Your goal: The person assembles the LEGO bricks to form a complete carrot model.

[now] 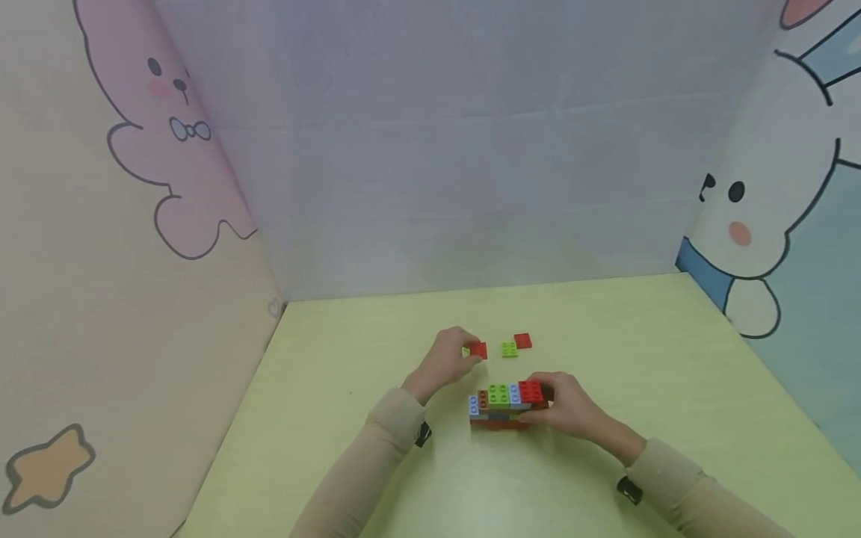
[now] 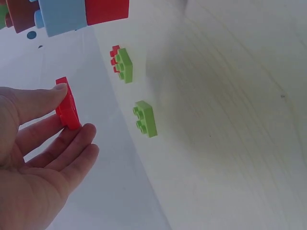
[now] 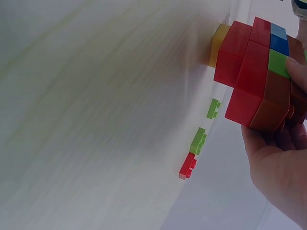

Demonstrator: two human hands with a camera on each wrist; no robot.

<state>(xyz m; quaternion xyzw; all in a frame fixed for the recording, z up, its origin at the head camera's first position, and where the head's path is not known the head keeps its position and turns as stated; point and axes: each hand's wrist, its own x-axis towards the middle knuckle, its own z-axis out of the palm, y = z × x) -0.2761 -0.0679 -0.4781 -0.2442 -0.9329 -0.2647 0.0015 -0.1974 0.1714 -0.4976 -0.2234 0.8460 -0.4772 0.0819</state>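
Note:
My left hand (image 1: pixel 449 357) pinches a flat red brick (image 2: pixel 71 108) between thumb and fingers, above the table. My right hand (image 1: pixel 572 405) grips the right end of a built block of several stacked bricks (image 1: pixel 499 396). Light blue, brown, green and red studded bricks form its top layer. In the right wrist view the block's red underside (image 3: pixel 247 81) shows, with a yellow brick (image 3: pixel 219 45) at one end. Whether the block touches the table, I cannot tell. A loose green brick (image 2: pixel 146 119) lies near the left hand, mostly covered by it in the head view.
Beyond the block, another green brick (image 1: pixel 509 350) and a red brick (image 1: pixel 522 341) lie corner to corner on the pale yellow table (image 1: pixel 323 448). A pale back wall (image 1: pixel 498 149) and printed side walls enclose the table.

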